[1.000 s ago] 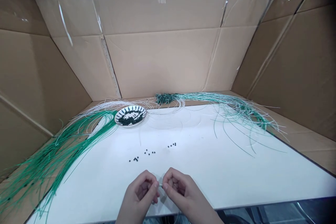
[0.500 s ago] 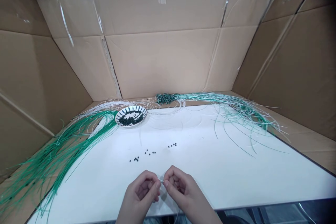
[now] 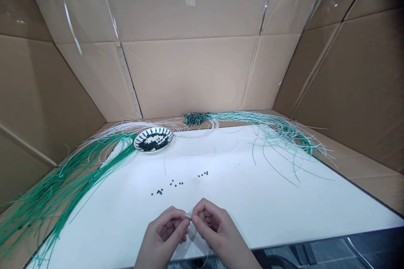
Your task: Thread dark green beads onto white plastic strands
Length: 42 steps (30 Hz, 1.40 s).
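One strand (image 3: 187, 216) spans the small gap between left hand (image 3: 166, 235) and right hand (image 3: 217, 231), near centre, both pinched on it. Far centre, a dark bunch (image 3: 195, 118) looks worked; loose beads (image 3: 159, 192) and those on the far-left plate (image 3: 151, 131) seem unstrung.

Blue-striped white plate (image 3: 153, 130); dark, perhaps green beads (image 3: 159, 192)

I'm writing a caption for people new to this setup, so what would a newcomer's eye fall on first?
Probably the green strands fanning across the left edge of the white table. Next, the striped plate of dark beads near the far edge, left of centre. Nearest the viewer, the left hand and right hand pinch a thin pale strand.
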Each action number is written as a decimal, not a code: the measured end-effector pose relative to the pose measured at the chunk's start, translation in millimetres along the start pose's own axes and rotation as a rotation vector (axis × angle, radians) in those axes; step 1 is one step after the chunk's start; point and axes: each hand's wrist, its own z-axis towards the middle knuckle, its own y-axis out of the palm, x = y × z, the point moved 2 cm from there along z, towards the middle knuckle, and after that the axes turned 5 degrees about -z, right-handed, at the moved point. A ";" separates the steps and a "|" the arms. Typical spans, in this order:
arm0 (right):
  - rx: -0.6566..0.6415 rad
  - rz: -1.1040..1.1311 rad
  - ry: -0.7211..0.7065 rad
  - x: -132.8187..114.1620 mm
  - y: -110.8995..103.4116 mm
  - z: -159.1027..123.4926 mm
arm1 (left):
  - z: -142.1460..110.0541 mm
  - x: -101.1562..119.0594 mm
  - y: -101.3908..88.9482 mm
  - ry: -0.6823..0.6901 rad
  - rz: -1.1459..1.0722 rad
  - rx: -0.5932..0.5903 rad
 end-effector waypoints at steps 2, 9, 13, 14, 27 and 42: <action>-0.001 0.001 0.000 0.2 0.0 -0.3 | -0.3 -0.7 0.0 0.006 0.001 0.004; 0.010 -0.001 -0.022 11.9 2.4 4.5 | -1.5 -3.6 0.1 0.054 0.046 0.004; 0.001 -0.024 -0.018 11.5 2.2 3.6 | 2.0 -0.8 1.8 0.027 0.110 -0.016; 0.000 -0.035 -0.015 10.4 1.5 2.6 | 3.1 0.0 2.1 0.014 0.127 -0.029; 0.038 -0.162 -0.071 3.1 5.6 -8.6 | 2.3 5.6 -5.2 -0.036 0.226 -0.152; 0.040 -0.126 -0.090 19.9 -1.1 -3.5 | -8.7 -1.0 1.2 0.056 0.340 -0.128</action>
